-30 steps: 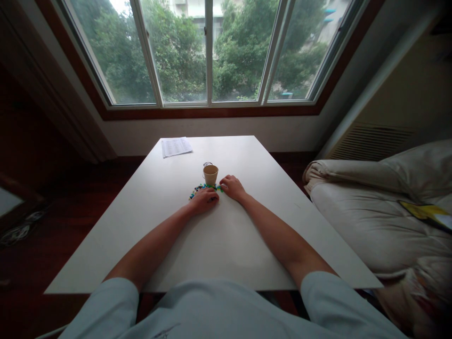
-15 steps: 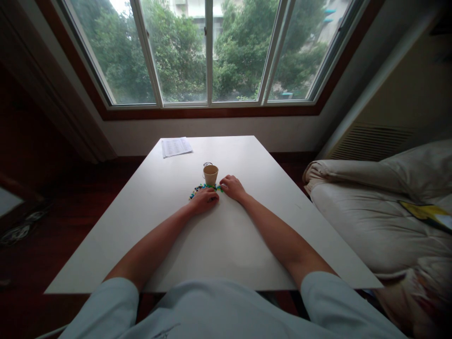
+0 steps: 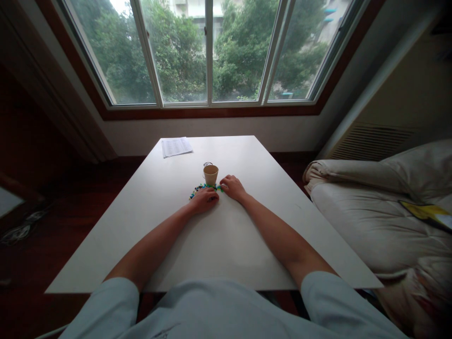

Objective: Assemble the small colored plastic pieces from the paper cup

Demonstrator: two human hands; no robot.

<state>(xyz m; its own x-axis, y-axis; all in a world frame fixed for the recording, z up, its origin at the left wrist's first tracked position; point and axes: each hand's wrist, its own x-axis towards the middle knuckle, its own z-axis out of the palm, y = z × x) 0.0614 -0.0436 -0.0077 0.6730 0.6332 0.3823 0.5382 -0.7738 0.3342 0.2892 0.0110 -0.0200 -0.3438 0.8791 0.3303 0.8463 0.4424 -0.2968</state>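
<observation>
A tan paper-like cup (image 3: 211, 175) stands upright near the table's middle, its mouth upward; I cannot see what is inside. Small colourful pieces, like beads (image 3: 196, 191), in blue, green, black and yellow, lie scattered round its near side. My left hand (image 3: 205, 199) rests on the table in front of them with its fingers curled; a small dark patch shows under the fingers, too small to name. To the right of the cup, my right hand (image 3: 232, 187) lies low with loosely bent fingers, their tips beside a few green pieces. A thin dark looped item (image 3: 208, 164) sits behind the cup.
The white table (image 3: 219, 249) reaches toward the window. Printed papers (image 3: 176, 147) lie at its far left corner. A cream sofa (image 3: 349, 221) stands to the right, with a yellow and black item (image 3: 423, 212) on it. Cables (image 3: 21, 231) lie on the floor at left.
</observation>
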